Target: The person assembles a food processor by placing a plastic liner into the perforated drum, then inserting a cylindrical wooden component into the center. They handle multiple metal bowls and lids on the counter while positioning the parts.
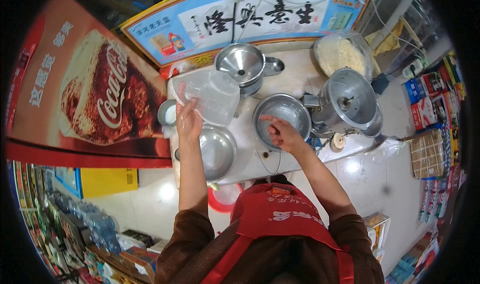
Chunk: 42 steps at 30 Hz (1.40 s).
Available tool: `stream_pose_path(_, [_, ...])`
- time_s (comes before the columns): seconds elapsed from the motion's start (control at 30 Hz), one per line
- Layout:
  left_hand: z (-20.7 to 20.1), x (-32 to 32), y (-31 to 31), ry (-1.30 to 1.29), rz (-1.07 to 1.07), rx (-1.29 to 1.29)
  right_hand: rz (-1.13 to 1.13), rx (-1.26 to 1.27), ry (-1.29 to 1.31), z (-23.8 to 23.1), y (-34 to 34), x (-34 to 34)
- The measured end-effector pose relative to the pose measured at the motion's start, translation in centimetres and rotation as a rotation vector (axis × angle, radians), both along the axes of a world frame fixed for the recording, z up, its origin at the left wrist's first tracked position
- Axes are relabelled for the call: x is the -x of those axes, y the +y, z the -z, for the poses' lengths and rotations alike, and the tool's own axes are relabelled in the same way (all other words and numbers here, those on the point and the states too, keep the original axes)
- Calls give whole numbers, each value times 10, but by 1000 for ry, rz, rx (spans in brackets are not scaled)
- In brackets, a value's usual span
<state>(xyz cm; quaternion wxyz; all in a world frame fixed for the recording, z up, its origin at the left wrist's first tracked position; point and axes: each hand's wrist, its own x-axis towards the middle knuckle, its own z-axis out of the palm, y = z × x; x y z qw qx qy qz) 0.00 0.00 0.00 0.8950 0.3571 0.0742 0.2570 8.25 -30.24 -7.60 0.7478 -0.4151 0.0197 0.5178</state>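
Note:
My left hand (188,120) grips the near left side of a translucent plastic jug (223,100), one finger stretched along its rim. The jug is tilted and looks empty. Over a round steel basin (295,110) hovers my right hand (283,134), its index finger pointing left and the others loosely bent; nothing shows in it. Below the jug lies a wide, shallow steel bowl (219,151), partly covered by my left forearm. Behind the jug stands a steel funnel-shaped vessel (241,63). A small metal cup (168,113) with white contents sits left of my left hand.
To the right stands a large steel machine hopper (350,96). Behind it is a clear tub (345,56) of pale, crumbly material. A red drinks cooler (100,91) borders the table's left side. A red basin (223,196) is on the floor below the front edge.

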Motion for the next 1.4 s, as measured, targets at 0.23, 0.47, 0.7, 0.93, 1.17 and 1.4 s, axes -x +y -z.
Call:
stream_pose_path(0.23, [2, 50, 41, 22, -232, 66, 115, -167, 179, -5, 36, 4])
stream_pose_path(0.47, [9, 115, 62, 112, -427, 59, 368, -226, 469, 92, 89, 24])
stream_pose_path(0.7, [51, 167, 64, 376, -526, 96, 492, -86, 629, 245, 128, 79])
stream_pose_path(0.93, [119, 155, 32, 487, -429, 120, 330, 426, -286, 332, 143, 58])
stream_pose_path(1.17, [160, 108, -19, 522, -154, 186, -78, 566, -984, 290, 59, -5])
stream_pose_path(1.4, [251, 19, -117, 439, 282, 322, 157, 1217, -1375, 357, -49, -57])
